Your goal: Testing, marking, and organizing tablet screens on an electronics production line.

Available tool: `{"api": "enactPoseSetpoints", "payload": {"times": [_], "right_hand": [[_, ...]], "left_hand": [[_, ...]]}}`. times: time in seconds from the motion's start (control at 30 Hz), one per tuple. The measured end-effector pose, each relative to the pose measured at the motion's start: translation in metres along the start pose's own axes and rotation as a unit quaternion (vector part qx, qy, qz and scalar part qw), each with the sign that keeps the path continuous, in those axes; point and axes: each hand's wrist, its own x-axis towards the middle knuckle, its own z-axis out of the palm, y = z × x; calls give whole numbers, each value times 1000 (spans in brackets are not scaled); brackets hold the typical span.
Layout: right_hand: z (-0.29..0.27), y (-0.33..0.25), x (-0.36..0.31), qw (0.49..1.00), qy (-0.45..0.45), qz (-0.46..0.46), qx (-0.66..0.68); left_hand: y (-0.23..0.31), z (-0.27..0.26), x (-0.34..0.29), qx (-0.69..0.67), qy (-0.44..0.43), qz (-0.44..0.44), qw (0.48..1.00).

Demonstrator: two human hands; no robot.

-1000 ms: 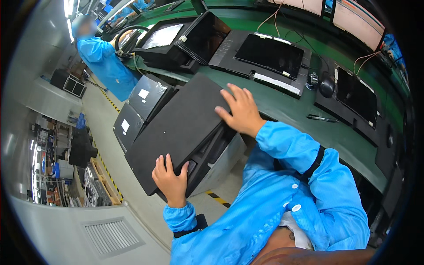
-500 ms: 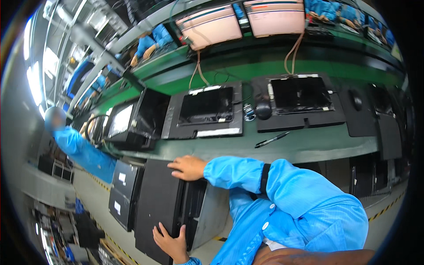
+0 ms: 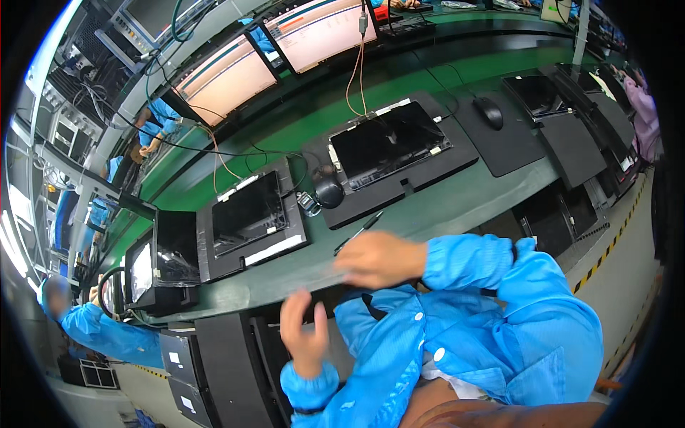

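My left hand (image 3: 305, 335) is raised in front of the bench edge, its thumb and fingers apart, holding nothing. Beside it my right hand (image 3: 382, 260) reaches over the front of the green bench; its fingers are smeared by motion. Just beyond the right hand's knuckles lies a black pen (image 3: 359, 232), and I cannot tell whether they touch. Farther back, a dark screen panel (image 3: 389, 145) rests on a black fixture board (image 3: 428, 170). A second screen panel (image 3: 250, 212) lies on another board to the left. Below the bench, at lower left, stands a large black case (image 3: 232, 371).
A black mouse (image 3: 329, 192) sits between the boards, with another mouse (image 3: 489, 112) on a mat. Two lit monitors (image 3: 225, 77) stand behind, cables hanging down. More panels are at far right. A co-worker in blue (image 3: 107, 332) is at far left, beside the bench.
Both hands have left the black case and risen toward the bench edge. My right hand has come near the pen. The view has turned to the right.
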Motion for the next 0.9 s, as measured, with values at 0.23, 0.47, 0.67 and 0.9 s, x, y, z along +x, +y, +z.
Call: {"api": "enactPoseSetpoints", "payload": {"times": [0.23,0.47,0.67,0.9], "right_hand": [[-88,29,-81,965,65,203,-155],[-76,32,-83,940,95,307,-115],[-78,32,-74,944,64,257,-199],[-74,37,-70,928,72,343,-124]], "left_hand": [[-39,92,70,95,-30,109,989],[-41,95,71,118,-63,91,987],[-47,87,85,115,-108,84,984],[-51,89,84,80,-76,83,990]]}}
